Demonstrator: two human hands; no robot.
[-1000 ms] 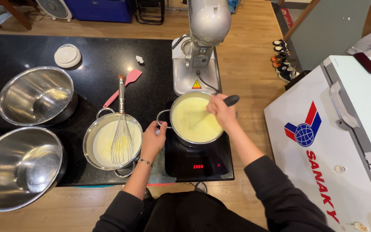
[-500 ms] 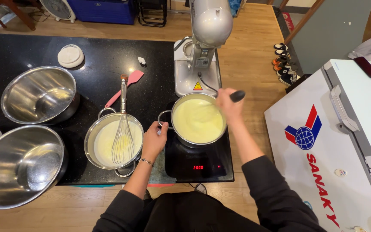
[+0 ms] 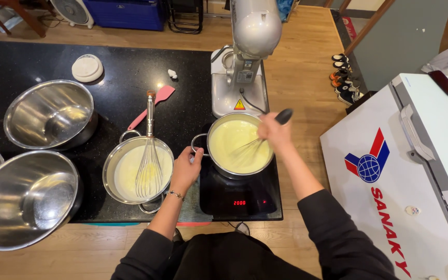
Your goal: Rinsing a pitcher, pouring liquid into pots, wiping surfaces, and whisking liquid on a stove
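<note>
A steel pot [image 3: 212, 136] full of pale yellow cream [image 3: 232, 142] sits on a black induction hob [image 3: 239, 196]. My left hand [image 3: 185, 168] grips the pot's left handle. My right hand [image 3: 274, 130] is closed on the black handle of a whisk [image 3: 250, 149] whose wires are down in the cream. To the left stands a second steel pot [image 3: 111, 167] with a thin white liquid and another whisk [image 3: 149, 155] resting in it.
A silver stand mixer [image 3: 245, 57] stands behind the hob. A pink spatula [image 3: 154, 103], a white lid [image 3: 87, 68] and steel mixing bowls [image 3: 50, 114] [image 3: 24, 202] lie on the black counter. A white chest freezer [image 3: 416, 176] is at right.
My right hand has swung around the pot with the whisk, from the near right rim to the far right rim. My left hand stays on the pot's handle.
</note>
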